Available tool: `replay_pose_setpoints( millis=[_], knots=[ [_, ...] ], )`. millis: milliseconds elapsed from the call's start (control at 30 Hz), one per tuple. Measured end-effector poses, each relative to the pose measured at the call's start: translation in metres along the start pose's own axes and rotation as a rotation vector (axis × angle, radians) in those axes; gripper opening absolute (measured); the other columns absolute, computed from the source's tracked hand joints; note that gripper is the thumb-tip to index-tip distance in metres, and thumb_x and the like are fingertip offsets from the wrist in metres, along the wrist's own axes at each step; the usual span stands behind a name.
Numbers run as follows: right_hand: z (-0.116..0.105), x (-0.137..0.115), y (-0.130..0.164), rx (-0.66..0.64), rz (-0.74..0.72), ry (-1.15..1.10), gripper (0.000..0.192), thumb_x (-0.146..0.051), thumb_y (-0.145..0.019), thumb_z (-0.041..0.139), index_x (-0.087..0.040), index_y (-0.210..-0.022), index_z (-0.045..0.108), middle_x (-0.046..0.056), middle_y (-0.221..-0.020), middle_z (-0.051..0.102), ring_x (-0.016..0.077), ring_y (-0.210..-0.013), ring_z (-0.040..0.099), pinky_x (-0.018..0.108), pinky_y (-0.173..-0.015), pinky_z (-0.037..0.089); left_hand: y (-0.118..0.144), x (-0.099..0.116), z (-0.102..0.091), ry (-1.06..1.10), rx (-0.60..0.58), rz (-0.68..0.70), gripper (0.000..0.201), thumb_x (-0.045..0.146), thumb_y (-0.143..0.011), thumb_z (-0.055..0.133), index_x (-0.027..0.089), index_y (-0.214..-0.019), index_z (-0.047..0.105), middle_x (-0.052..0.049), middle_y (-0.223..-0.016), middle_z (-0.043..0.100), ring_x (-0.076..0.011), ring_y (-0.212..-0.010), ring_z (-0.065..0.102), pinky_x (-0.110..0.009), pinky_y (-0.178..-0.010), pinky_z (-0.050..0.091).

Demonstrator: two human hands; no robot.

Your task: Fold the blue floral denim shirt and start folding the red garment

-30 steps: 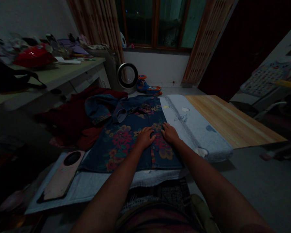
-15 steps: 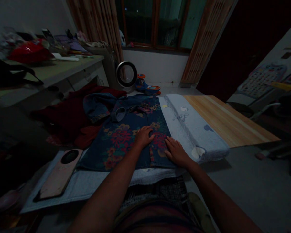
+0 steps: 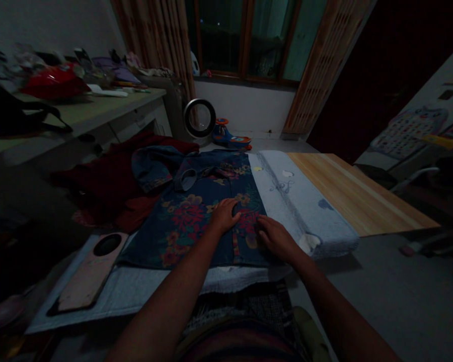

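Head view: floral garment [image 3: 189,216] runs lengthwise toward the window [image 3: 226,45], hem [image 3: 147,264] nearest.

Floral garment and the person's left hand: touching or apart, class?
Touching. The head view shows the left hand resting palm down on the floral garment, with no visible gap beneath.

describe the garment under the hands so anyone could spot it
From the wood-grain board, go left onto the pale cloth. Spread on it, beneath the left hand and right hand, lies a dark blue garment. Its red and yellow flower print sets it apart from the dark red fabric at its left.
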State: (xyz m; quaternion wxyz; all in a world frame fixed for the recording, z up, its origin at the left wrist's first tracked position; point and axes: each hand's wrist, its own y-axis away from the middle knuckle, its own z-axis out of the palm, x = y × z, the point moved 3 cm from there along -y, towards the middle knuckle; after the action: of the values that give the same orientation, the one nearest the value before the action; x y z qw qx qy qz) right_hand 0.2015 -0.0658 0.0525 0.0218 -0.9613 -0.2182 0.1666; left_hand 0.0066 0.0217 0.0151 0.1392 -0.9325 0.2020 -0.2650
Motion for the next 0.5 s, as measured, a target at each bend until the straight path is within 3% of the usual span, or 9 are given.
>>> replay_pose_setpoints(
  millis=[100,233,500],
  knots=[
    [0.017,0.01,-0.031,0.017,0.038,0.082,0.052,-0.03,-0.094,0.041,-0.009,-0.141,0.041,0.018,-0.15,0.038,0.0263,-0.14,0.032,0.045,-0.112,0.028,0.001,0.001,0.0,-0.017,0.0,0.001,0.038,0.034,-0.085,0.06,0.019,-0.12,0.061,-0.008,-0.132,0.059,-0.0254,-0.125,0.048,-0.041,-0.105,0.039],
    [0.036,0.031,-0.067,-0.049,0.115,0.156,0.055,-0.04,-0.098,0.034,-0.013,-0.145,0.035,0.015,-0.153,0.034,0.0278,-0.142,0.029,0.053,-0.113,0.022,0.001,-0.001,0.003,-0.03,-0.018,0.004,0.036,0.034,-0.085,0.06,0.019,-0.118,0.062,-0.008,-0.133,0.058,-0.0262,-0.127,0.047,-0.042,-0.106,0.037],
    [0.038,0.06,-0.141,-0.072,0.133,0.226,0.056,-0.045,-0.099,0.031,-0.016,-0.146,0.034,0.014,-0.155,0.03,0.0258,-0.143,0.026,0.052,-0.112,0.021,0.0,0.0,0.002,-0.026,-0.044,-0.012,0.036,0.033,-0.084,0.061,0.022,-0.118,0.062,-0.007,-0.134,0.057,-0.0265,-0.128,0.045,-0.045,-0.106,0.037]
  ],
)
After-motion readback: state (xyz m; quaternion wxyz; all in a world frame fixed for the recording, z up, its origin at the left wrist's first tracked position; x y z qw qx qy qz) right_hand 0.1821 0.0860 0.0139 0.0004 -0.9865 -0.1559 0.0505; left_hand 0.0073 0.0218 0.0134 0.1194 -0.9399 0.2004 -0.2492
